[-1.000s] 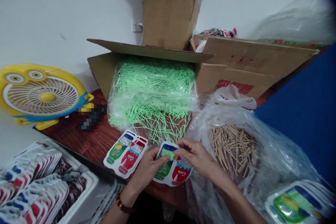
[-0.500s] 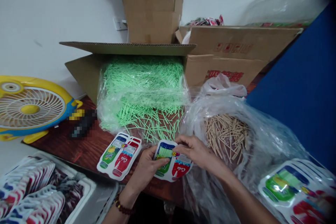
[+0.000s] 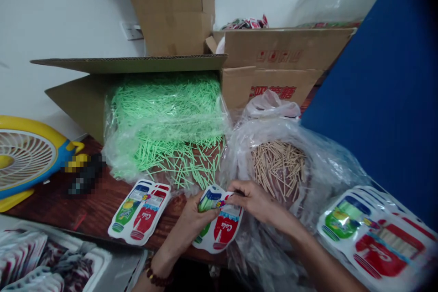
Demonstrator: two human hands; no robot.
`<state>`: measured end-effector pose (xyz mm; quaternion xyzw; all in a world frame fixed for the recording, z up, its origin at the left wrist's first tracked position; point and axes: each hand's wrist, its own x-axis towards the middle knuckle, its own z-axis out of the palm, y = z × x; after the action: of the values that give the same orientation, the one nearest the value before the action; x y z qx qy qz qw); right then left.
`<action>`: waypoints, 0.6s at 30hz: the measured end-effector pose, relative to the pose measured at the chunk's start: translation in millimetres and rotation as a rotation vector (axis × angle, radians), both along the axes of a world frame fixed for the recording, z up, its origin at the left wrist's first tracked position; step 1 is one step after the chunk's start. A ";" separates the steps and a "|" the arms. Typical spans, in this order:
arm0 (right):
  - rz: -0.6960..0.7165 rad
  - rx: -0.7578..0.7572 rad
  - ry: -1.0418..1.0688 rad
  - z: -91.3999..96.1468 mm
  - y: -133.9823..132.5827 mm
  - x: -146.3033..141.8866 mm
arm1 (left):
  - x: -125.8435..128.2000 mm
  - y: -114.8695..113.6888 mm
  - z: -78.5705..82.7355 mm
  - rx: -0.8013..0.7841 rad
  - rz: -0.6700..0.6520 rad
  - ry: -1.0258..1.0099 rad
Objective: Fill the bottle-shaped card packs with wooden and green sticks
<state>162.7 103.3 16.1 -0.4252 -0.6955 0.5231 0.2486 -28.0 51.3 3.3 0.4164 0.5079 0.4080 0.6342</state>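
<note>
My left hand (image 3: 195,216) grips a flat twin-bottle candy packet (image 3: 224,232), thumb across its front. One half is green with pale green sticks behind a clear window. The other half is red and reads "Cola". At the packet's top edge, above the red half, my right hand (image 3: 253,198) is closed in a pinch; its fingertips are partly hidden. Left of my hands, similar packets (image 3: 140,212) lie in a small stack on the dark wooden table (image 3: 99,212). Loose green sticks (image 3: 185,159) spill out behind my hands, and brown sticks (image 3: 278,164) lie to the right.
An open cardboard box (image 3: 71,100) holds the green sticks in clear plastic. A plastic bag (image 3: 328,155) surrounds the brown ones. More packets (image 3: 369,237) are stacked at right. A yellow-blue fan (image 3: 44,146) stands left, above a crate (image 3: 102,264) of packets. A blue panel (image 3: 383,82) rises at right.
The view has turned, so most things sit further left. My right fingers have shifted along the packet's top edge from near the middle toward the red half. My left hand keeps its grip.
</note>
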 end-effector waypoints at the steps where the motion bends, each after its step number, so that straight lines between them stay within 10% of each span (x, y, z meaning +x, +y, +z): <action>1: -0.005 -0.007 -0.009 0.6 -1.4 1.8 | 2.6 0.4 -1.8 0.028 0.003 0.039; 18: 0.033 0.131 -0.150 -7.2 -2.0 41.6 | 35.4 7.5 -11.0 -0.052 -0.097 0.118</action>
<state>204.2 101.3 8.9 -0.4345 -0.7518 0.4473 0.2141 7.4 58.8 -7.7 0.4473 0.5340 0.3384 0.6327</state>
